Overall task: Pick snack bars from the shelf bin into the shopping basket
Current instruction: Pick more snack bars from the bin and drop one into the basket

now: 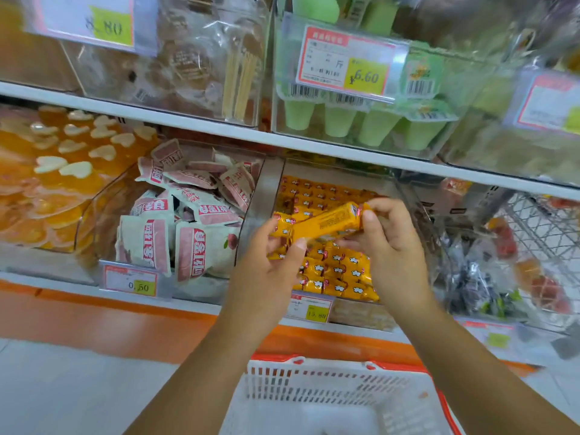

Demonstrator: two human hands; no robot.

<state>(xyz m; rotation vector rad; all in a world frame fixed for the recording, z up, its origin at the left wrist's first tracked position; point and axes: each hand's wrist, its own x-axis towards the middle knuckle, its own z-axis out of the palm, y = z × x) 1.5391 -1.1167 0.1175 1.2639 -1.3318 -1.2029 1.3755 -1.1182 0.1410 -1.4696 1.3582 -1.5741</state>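
Observation:
A clear shelf bin (400,191) holds several yellow-orange wrapped snack bars (337,273) in rows. Above them both hands hold a few of the same bars (323,222), tilted up to the right. My left hand (270,265) grips their lower left end from below. My right hand (390,243) pinches the upper right end, its fingers curled over the wrapper. A white shopping basket (314,383) with red handles sits below the shelf at the bottom centre; the part of its inside that I see is bare.
Left of the bar bin, a bin of pink-and-white snack packs (188,227) and a bin of orange jelly cups (53,183). Green cups (367,124) fill a bin on the upper shelf. A wire cart (546,233) stands at right. Price tags (309,309) line the shelf edge.

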